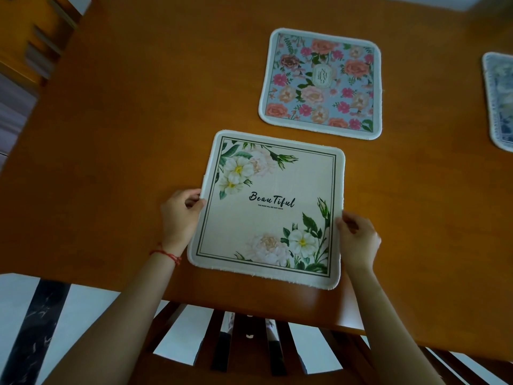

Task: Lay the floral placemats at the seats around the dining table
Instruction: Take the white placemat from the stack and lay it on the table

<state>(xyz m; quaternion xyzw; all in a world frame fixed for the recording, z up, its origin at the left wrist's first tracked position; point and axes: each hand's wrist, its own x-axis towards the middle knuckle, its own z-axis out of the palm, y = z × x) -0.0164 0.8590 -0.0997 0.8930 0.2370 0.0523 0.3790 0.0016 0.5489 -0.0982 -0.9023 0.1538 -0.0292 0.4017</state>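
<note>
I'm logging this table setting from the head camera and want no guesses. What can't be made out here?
- Blue-white placemat: cut off by the right frame edge; pattern blurred.
- Small print under "Beautiful" on the cream floral placemat: too small to read.
- Oval emblem on the blue rose placemat: too small.
- Dark wooden chair: seat hidden under the brown wooden table.
- Left hand, right hand: fingers under the cream mat's edges hidden.

Both forearms reached forward from the lower frame, bare, roughly parallel. Left hand (pixel 181 211): fingers curled, thumb on top, pinching an edge of the cream placemat (pixel 266 209). Red string bracelet (pixel 166 254) on the left wrist. Right hand (pixel 358 240): fingers curled, pinching the opposite edge, wrist bare.
</note>
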